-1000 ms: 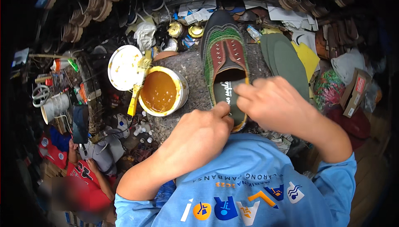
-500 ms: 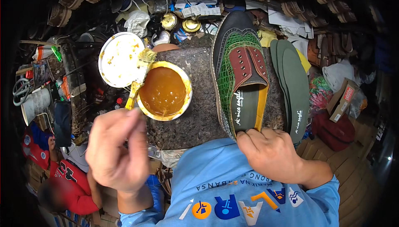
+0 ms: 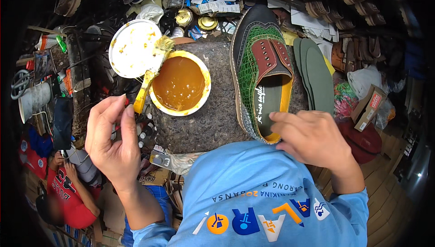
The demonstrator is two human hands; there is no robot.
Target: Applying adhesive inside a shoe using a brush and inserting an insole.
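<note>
A: Landmark is the can of amber glue [image 3: 180, 83], sitting open on the grey stone block [image 3: 213, 120]. Start with the shoe?

B: Green-and-brown brogue shoe [image 3: 263, 66], just right of the can on the same block, toe pointing away, opening up. Right hand [image 3: 312, 138] rests on its heel end, fingers curled over the rim, loose hold, not a tight clamp.

A: Left hand?

B: Left hand [image 3: 113, 143] is below-left of the can, off the block, raised, palm facing the camera. Thumb and fingers half curled and pinched near each other; can't tell if anything is between them. It touches neither can nor brush.

A: Brush?

B: Yellow-handled glue brush [image 3: 152, 75] lies tilted across the can's left rim, bristles up against the white lid [image 3: 133, 47], which sits up-left of the can, touching it.

A: Clutter?

B: Green insoles [image 3: 315, 72] right of the shoe, beyond it from the can. Two small brass tins [image 3: 195, 19] above the can. Cardboard box [image 3: 368, 106] far right. Person in a red shirt [image 3: 68, 192] well below-left.
</note>
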